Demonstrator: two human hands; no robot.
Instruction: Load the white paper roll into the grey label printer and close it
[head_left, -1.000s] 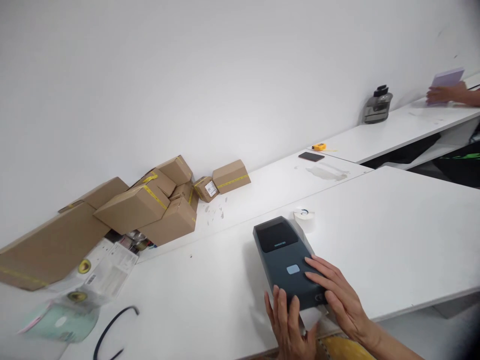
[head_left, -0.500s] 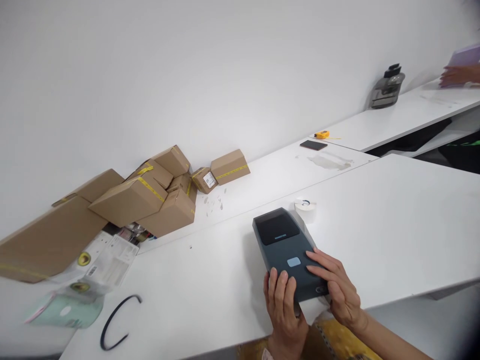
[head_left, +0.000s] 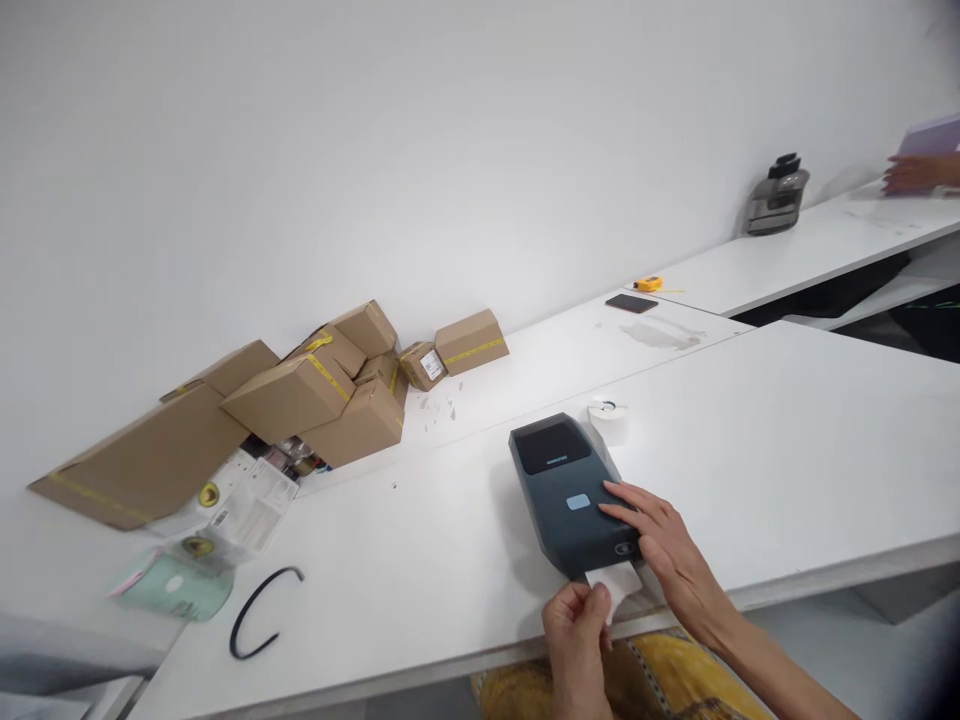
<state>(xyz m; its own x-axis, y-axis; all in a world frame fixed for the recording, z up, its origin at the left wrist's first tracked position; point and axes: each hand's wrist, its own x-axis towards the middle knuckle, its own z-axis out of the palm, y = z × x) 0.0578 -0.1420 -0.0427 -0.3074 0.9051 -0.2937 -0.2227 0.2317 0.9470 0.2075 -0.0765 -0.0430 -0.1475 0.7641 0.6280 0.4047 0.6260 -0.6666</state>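
A dark grey label printer (head_left: 564,488) lies on the white table (head_left: 787,450) near its front edge. A white label (head_left: 616,584) sticks out of the printer's front slot. My left hand (head_left: 576,630) pinches the label's near edge, fingers closed on it. My right hand (head_left: 664,550) rests flat on the printer's top right corner, fingers stretched out beside a light blue button. A white label roll (head_left: 609,418) stands just behind the printer.
A pile of brown cardboard boxes (head_left: 315,395) leans on the wall at left, with plastic mailers (head_left: 225,510) and a black loop (head_left: 262,610) in front. A phone (head_left: 631,303) and yellow tape measure (head_left: 647,284) lie farther back. Another person's hand (head_left: 911,172) holds purple paper at far right.
My left hand came off the printer's front edge and now pinches the white label coming out of the slot. The right hand stayed on the printer's top.
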